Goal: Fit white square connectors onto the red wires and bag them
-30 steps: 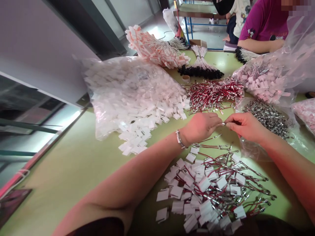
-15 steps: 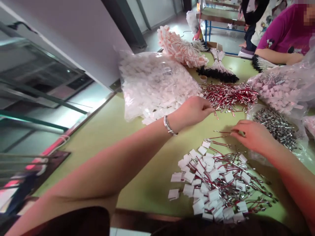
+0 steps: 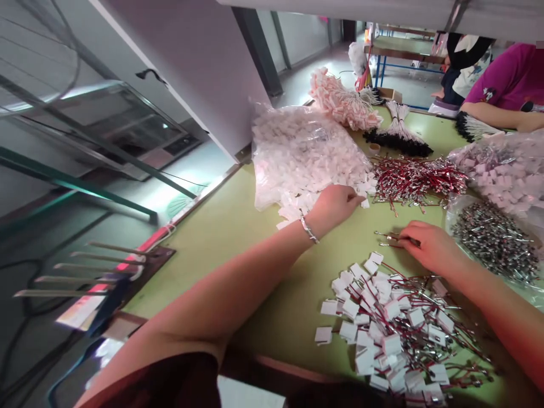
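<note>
My left hand, with a bracelet at the wrist, is closed in a pinch beside the spilled white housings. A small white connector housing shows at its fingertips. My right hand pinches short red wires, their metal terminal ends pointing left; the palm hides the rest. Just below the hands lies a heap of white connector housings with red wires and metal terminals. Beyond the hands is a pile of loose red wires.
A clear bag of white housings spills onto the green table. On the right are a bag of metal parts and another bag of pale housings. Bundled white cables lie farther back. A co-worker's purple sleeve shows at upper right.
My view has swung left and up. My left hand has moved from the red wire pile to the spilled white housings. My right hand still pinches wire, with two terminal ends now showing close together.
</note>
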{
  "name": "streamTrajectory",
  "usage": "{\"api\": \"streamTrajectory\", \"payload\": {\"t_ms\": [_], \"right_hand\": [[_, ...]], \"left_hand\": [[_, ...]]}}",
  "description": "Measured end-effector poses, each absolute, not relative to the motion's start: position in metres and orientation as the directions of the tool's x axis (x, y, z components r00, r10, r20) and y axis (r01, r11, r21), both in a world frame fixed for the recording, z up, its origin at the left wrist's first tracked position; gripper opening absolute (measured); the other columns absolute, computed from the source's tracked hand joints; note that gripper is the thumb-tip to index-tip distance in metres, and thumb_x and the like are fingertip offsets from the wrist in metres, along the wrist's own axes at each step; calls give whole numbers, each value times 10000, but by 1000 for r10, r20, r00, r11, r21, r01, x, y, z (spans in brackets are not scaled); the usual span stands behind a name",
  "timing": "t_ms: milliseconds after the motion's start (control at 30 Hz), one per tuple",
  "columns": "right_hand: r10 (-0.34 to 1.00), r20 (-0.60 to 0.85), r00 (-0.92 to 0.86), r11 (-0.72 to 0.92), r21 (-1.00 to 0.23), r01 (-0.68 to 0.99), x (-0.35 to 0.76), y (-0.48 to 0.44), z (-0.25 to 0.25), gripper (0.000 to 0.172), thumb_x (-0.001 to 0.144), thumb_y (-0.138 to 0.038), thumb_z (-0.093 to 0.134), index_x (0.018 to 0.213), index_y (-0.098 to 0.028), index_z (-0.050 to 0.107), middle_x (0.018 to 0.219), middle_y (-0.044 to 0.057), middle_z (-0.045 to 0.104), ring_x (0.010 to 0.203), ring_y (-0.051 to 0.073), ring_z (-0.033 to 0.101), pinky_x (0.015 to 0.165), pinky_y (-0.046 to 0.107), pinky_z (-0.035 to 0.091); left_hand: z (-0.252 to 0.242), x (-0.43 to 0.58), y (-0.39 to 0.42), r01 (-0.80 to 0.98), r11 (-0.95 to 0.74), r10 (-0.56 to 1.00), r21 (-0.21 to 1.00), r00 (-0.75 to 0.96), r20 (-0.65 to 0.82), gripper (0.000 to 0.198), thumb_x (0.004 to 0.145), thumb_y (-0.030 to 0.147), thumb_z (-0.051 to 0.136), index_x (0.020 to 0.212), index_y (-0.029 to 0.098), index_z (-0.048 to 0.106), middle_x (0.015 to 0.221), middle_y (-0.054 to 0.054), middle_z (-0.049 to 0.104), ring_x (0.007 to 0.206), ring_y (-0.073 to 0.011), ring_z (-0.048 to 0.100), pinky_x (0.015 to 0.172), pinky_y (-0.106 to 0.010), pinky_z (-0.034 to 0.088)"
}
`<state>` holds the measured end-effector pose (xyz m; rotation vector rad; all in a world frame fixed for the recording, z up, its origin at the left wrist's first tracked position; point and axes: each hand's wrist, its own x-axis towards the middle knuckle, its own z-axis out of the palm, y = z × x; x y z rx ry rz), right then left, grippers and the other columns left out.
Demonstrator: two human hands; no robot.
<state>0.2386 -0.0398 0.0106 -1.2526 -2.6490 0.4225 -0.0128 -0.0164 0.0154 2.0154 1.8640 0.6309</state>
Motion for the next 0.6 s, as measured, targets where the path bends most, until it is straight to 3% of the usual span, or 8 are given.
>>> {"api": "streamTrajectory", "payload": {"t_ms": [133, 233, 300, 400, 600], "right_hand": [[903, 123, -412, 397, -604, 690, 254, -32, 23, 151, 833, -324, 583, 750, -213, 642, 693, 1, 635, 590, 141, 527, 551, 279, 383], [948, 60, -312, 259, -716, 649, 261, -29, 22, 165, 821, -335, 558, 736, -206, 614, 645, -9, 631, 534, 126, 492, 514, 268, 355], [948, -3, -318, 209, -748, 630, 262, -30, 17, 151, 820, -314, 536, 734, -204, 592, 641, -7, 650, 515, 120, 496, 509, 264, 361], [946, -18, -324, 215, -713, 668, 260, -32, 10, 121, 810, -282, 534, 735, -205, 589, 630, -3, 658, 519, 123, 523, 511, 261, 372], [948, 58, -312, 289, -565, 773, 255, -41, 14, 130, 816, -257, 555, 747, -218, 659, 677, 10, 692, 519, 124, 534, 509, 272, 383]], "left_hand": [[6, 12, -2, 963, -32, 998, 266, 18, 53, 456, 863, 528, 479, 782, 135, 696, 765, -153, 678, 769, -293, 638, 642, -339, 448], [-2, 20, 1, 979, -70, 997, 193, 62, 51, 344, 878, 420, 501, 953, 136, 682, 916, -165, 673, 865, -311, 640, 691, -359, 469], [-7, 20, 0, 971, -114, 992, 208, 101, 70, 270, 877, 328, 507, 982, 143, 674, 975, -160, 650, 906, -304, 631, 726, -366, 478], [-15, 17, -3, 923, -191, 978, 334, 148, 150, 190, 827, 235, 558, 964, 153, 660, 1031, -144, 619, 928, -274, 611, 783, -362, 488], [-15, 12, -10, 832, -274, 959, 482, 201, 198, 65, 804, 173, 541, 780, 186, 600, 798, -69, 628, 845, -240, 608, 767, -368, 494]]}}
